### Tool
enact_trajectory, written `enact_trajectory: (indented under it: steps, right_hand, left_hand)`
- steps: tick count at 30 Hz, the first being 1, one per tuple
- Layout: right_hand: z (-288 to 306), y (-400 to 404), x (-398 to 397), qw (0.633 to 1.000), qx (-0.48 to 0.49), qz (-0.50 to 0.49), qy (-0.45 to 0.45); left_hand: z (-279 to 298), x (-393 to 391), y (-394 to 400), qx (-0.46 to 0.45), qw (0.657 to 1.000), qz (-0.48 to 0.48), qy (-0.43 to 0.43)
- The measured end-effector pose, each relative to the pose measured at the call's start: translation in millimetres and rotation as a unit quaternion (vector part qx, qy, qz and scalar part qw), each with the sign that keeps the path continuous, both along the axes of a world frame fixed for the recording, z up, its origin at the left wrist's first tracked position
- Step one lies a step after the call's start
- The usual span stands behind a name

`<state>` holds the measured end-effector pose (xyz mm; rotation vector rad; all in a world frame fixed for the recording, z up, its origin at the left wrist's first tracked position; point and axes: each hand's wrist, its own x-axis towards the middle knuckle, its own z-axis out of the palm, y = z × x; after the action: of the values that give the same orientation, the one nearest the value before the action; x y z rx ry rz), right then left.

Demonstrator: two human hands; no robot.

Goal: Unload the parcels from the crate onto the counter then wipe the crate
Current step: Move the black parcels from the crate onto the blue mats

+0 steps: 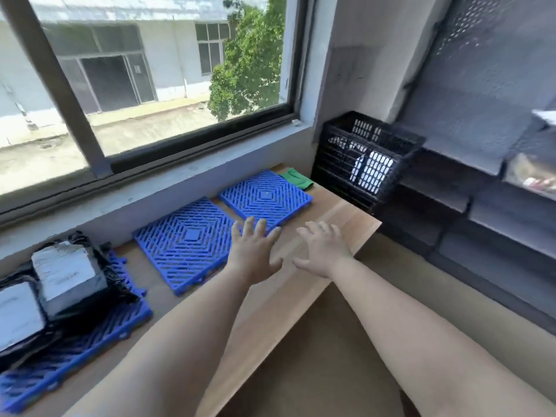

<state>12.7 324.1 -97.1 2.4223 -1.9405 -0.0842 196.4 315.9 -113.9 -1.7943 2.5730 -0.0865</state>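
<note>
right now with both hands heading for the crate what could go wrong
The black crate sits at the counter end, so pulling a parcel out of it could tip it off. Both the left hand and the right hand are empty; the green cloth beside the crate could get dragged.

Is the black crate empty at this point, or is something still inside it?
Not empty. Through the black crate mesh and open top, a black-wrapped parcel with a white label shows inside. How many remain, cannot tell.
</note>
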Motion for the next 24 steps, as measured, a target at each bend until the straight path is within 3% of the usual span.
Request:
enact_trajectory:
  steps: [11,18,24]
  right_hand:
    - [3,66,-287,0.981,-0.013,-0.189,-0.036]
    - [-25,67,-380,0.960,0.024,-0.270,-0.066]
    - [-35,4,-450,0.950,0.015,-0.307,-0.062]
  left_hand:
    - [17,-294,-4,-0.039,0.987,-0.155,-0.016]
    - [-19,-409,-30,-0.009,0.973,-0.231,-0.025]
    - [-45,-493,-100,0.012,0.970,-0.241,0.016]
